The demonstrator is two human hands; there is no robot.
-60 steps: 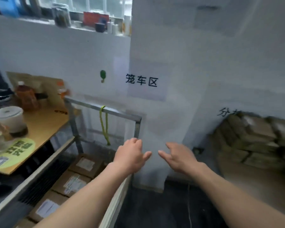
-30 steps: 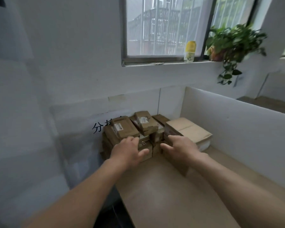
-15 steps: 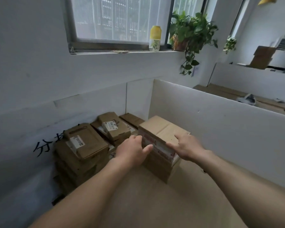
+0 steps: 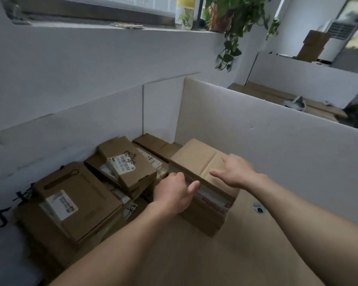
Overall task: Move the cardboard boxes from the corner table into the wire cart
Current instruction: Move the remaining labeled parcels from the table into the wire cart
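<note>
Box (image 4: 196, 159) still has left grip (image 4: 174, 196) curled round its corner, right grip (image 4: 235, 172) spread on top.

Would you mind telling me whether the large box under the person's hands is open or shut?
Shut: the large cardboard box has its top flaps lying flat, meeting at a seam, with tape along its near edge.

Head view, facing down, table (image 4: 246, 265) close

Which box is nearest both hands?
The large plain box beside the white divider: left hand grips its corner, right hand over its top. Smaller boxes sit further left.
</note>
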